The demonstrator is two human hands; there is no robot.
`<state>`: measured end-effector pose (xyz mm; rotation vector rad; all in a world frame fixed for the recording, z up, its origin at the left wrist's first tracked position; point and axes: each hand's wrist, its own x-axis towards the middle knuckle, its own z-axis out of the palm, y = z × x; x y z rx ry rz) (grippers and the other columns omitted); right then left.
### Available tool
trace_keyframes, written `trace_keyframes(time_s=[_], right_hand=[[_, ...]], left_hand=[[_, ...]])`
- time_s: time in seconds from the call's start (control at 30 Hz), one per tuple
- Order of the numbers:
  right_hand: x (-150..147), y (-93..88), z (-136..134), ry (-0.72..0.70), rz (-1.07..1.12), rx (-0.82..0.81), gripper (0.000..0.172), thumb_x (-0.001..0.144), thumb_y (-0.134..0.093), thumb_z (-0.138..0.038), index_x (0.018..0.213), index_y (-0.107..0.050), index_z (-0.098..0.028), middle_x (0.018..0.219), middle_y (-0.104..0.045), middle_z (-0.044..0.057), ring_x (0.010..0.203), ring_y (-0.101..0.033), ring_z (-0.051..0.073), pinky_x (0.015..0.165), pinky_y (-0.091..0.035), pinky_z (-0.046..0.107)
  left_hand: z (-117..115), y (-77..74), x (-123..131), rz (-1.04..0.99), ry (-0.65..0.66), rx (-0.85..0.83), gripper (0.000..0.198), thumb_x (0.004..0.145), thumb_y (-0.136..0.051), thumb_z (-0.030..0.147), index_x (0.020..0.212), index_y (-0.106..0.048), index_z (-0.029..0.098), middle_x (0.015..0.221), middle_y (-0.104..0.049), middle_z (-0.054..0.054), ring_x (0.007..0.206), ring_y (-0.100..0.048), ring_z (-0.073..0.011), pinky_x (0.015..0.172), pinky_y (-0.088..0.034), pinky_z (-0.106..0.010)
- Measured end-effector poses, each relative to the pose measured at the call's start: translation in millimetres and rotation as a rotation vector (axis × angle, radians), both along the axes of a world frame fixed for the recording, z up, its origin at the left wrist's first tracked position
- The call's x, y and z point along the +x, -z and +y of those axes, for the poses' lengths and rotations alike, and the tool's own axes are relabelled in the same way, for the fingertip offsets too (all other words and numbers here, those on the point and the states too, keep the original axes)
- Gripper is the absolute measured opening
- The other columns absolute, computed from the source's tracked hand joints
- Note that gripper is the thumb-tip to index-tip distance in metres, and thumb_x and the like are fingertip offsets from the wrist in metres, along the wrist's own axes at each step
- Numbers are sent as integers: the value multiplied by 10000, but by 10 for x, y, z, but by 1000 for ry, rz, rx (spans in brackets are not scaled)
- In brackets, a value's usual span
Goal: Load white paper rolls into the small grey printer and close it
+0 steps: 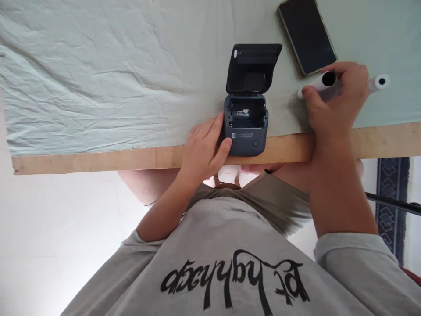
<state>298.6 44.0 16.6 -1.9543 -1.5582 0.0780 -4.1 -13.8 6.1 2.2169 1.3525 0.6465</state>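
A dark blue portable printer sits at the table's front edge with its black lid raised. Inside its bare compartment I can see a small white label. My left hand lies along the printer's left side, fingers stretched out, the thumb touching its front left corner. To the right, my right hand is closed round a white paper roll, its wide dark core facing up and right. A second white roll, with a narrower core, lies just beyond that hand, which partly hides it.
A smartphone with a dark screen lies behind the right hand. Pale green wrinkled cloth covers the table up to a bare wooden front edge. My legs are under that edge; a patterned dark mat lies at lower right.
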Motion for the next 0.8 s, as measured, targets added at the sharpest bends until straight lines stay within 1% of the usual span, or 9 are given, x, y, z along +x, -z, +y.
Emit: trace_keyframes(time_s=[0.1, 0.2, 0.27, 0.37, 0.47, 0.53, 0.67, 0.73, 0.8], right_hand=[[61, 75, -11, -61, 98, 75, 431, 683, -719, -140, 1083, -613, -261, 1130, -683, 134, 1113, -637, 324, 1062, -463, 486], [53, 97, -41, -168, 252, 135, 489, 693, -627, -158, 1160, -543, -277, 1095, -662, 114, 940, -634, 267, 843, -502, 425], [31, 101, -55, -206, 297, 118, 429, 699, -592, -160, 1100, -517, -295, 1049, -660, 92, 850, -615, 239, 748, -475, 396], [13, 111, -65, -204, 281, 112, 364, 702, -593, -174, 1043, -543, -287, 1084, -658, 105, 843, -593, 235, 761, -465, 409], [20, 109, -76, -164, 266, 97, 405, 699, -622, -215, 1097, -583, -278, 1230, -654, 140, 891, -604, 248, 781, -478, 430], [28, 91, -88, -157, 261, 62, 421, 722, -648, -241, 1136, -587, -282, 1265, -656, 139, 899, -614, 248, 791, -489, 433], [12, 57, -104, -183, 252, 8, 420, 758, -665, -245, 1165, -581, -300, 1176, -667, 96, 828, -588, 212, 764, -483, 400], [-9, 70, -98, -153, 283, 82, 477, 695, -637, -231, 1163, -571, -297, 1084, -649, 78, 744, -558, 197, 697, -456, 386], [-23, 103, -85, -123, 302, 168, 509, 648, -593, -228, 1150, -542, -294, 986, -632, 65, 721, -564, 213, 688, -443, 393]], left_hand=[[-1, -6, 3, 11, 1, 10, 760, 1133, -172, 626, 1583, -500, 109, 1521, -655, -205, 1370, -637, -337, 1173, -469, -482], [-1, -11, 7, 7, 1, 7, 777, 1134, -170, 622, 1577, -504, 77, 1530, -645, -224, 1370, -638, -346, 1170, -476, -489], [-2, -13, 8, 4, 1, -2, 778, 1133, -155, 625, 1582, -502, 94, 1537, -642, -217, 1388, -628, -348, 1178, -471, -497], [-4, -15, 7, 8, -6, -9, 776, 1133, -139, 628, 1586, -504, 114, 1533, -648, -203, 1396, -625, -339, 1183, -465, -490], [-6, -16, 4, 9, -5, -12, 779, 1134, -141, 628, 1583, -505, 105, 1526, -651, -205, 1381, -630, -336, 1178, -468, -484], [-6, -16, 3, 10, -6, -15, 774, 1133, -144, 628, 1586, -502, 114, 1526, -651, -203, 1371, -634, -337, 1174, -469, -485], [-6, -13, 1, 1, -7, -11, 753, 1132, -154, 630, 1589, -499, 141, 1521, -656, -191, 1379, -632, -335, 1176, -467, -480], [-6, -12, 0, -2, -5, -9, 750, 1132, -159, 631, 1588, -496, 142, 1525, -654, -190, 1391, -625, -336, 1182, -464, -483], [-5, -10, 1, -2, -3, -4, 760, 1132, -157, 631, 1583, -499, 123, 1523, -653, -200, 1387, -628, -339, 1181, -466, -484]])
